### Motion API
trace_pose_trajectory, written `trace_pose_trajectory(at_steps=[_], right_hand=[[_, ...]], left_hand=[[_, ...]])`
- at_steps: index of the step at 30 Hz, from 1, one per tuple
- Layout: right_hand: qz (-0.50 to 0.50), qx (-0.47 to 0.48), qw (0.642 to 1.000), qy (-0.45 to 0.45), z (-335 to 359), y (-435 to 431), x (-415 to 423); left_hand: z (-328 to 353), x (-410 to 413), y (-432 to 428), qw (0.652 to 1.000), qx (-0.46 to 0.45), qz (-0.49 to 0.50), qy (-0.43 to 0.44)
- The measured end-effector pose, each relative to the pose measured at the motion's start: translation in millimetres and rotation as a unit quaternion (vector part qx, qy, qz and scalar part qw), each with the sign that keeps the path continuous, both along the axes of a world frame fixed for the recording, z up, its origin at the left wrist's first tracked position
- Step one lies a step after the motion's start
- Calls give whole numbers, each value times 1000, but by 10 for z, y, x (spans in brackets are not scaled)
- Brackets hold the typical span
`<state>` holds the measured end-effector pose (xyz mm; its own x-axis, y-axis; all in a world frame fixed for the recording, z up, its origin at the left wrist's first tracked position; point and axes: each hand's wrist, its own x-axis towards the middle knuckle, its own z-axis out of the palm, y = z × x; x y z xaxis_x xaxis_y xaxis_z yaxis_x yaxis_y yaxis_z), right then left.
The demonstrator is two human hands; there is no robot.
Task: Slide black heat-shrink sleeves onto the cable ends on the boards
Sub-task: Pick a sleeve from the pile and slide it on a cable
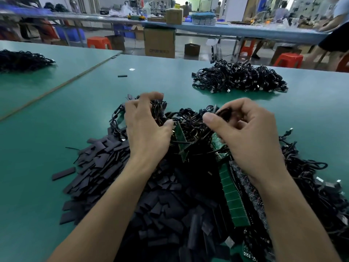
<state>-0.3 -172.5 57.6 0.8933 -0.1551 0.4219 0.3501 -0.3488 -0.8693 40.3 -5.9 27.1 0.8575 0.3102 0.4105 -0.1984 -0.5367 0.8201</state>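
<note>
Left hand (147, 129), right hand (245, 133), fingers (151, 95) curled inward

no legible txt, box (159, 37) print blurred

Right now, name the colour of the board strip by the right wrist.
The board strip is green; head view.

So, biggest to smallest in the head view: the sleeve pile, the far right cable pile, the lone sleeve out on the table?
1. Sleeve pile, though nearness inflates it.
2. Right cable pile.
3. Lone sleeve, clearly smallest.
</note>
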Motion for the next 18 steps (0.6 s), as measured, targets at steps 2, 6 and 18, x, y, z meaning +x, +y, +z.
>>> trace_pose_trajectory(at_steps=[2,6,18], right_hand=[[5,9,999,-39,22,18,-12],[-40,25,989,-137,40,9,-15],[145,-158,977,-17,-86,158,-25]], left_hand=[[44,11,40,998,41,-41,37],[136,-70,-7,968,-64,-211,121],[240,-102,-61,953,-216,-199,76]])
